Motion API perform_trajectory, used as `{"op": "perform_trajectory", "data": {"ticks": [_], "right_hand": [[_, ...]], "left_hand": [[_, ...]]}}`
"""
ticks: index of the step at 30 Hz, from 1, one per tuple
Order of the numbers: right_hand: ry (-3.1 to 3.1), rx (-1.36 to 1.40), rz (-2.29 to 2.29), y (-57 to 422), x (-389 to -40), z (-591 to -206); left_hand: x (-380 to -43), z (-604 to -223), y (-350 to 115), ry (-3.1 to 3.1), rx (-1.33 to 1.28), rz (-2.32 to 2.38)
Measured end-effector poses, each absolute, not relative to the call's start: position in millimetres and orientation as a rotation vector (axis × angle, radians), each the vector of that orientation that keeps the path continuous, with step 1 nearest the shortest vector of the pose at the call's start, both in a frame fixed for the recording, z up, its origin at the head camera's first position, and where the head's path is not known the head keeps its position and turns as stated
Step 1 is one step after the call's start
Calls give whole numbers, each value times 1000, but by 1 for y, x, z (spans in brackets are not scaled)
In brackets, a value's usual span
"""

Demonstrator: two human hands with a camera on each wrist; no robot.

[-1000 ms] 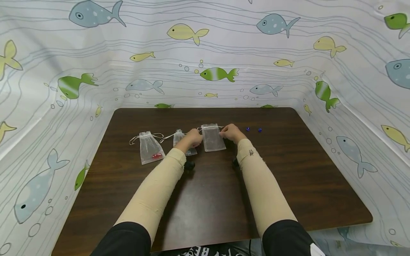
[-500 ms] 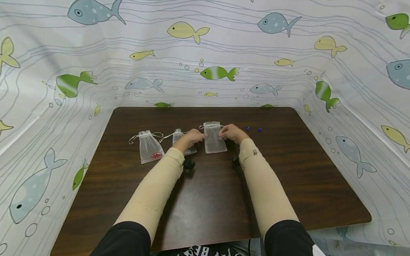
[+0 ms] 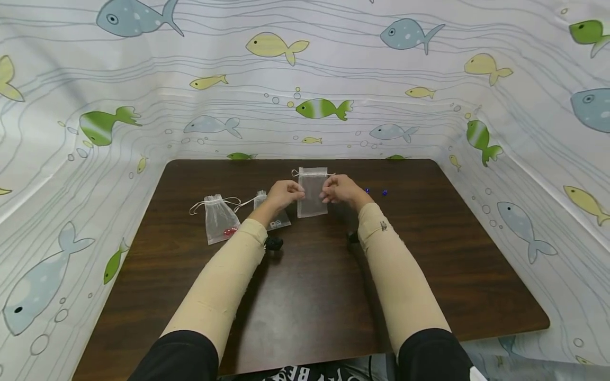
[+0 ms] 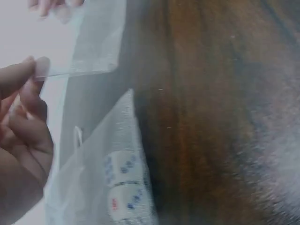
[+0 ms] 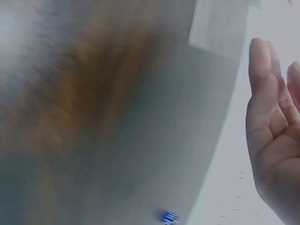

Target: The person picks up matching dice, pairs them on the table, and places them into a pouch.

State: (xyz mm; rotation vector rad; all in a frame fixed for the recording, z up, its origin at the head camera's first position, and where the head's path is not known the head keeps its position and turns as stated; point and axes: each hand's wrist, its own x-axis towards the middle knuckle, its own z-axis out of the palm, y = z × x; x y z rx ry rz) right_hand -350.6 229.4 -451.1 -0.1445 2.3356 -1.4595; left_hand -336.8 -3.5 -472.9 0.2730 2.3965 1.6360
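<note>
My left hand (image 3: 284,193) pinches the left edge of a sheer white drawstring pouch (image 3: 312,197) between thumb and finger. The pouch hangs with its cord at the top, and nothing shows inside it. At its right edge is my right hand (image 3: 344,189), fingers fairly straight; in the right wrist view its thumb (image 5: 260,61) looks just apart from the mesh. Below the left hand lies a second pouch (image 4: 93,187) with two white dice (image 4: 124,187). Farther left, a third pouch (image 3: 216,217) holds red dice (image 3: 230,231).
Two blue dice (image 3: 385,192) lie on the brown table (image 3: 429,254), right of my right hand; one blue die (image 5: 170,218) shows in the right wrist view. A fish-patterned curtain (image 3: 267,116) surrounds the table's back and sides.
The pouch between my hands has risen and moved slightly away from me, its bottom edge now higher. Both hands have risen with it; my right fingers have loosened.
</note>
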Motion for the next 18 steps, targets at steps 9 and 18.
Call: {"op": "perform_trajectory", "data": {"ticks": [9, 18], "right_hand": [[2517, -323, -1275, 234, -348, -436], [2539, -315, -1074, 249, -342, -460]], "left_hand": [[-335, -467, -5, 2538, 313, 1597], [-330, -483, -8, 2609, 391, 1258]]}}
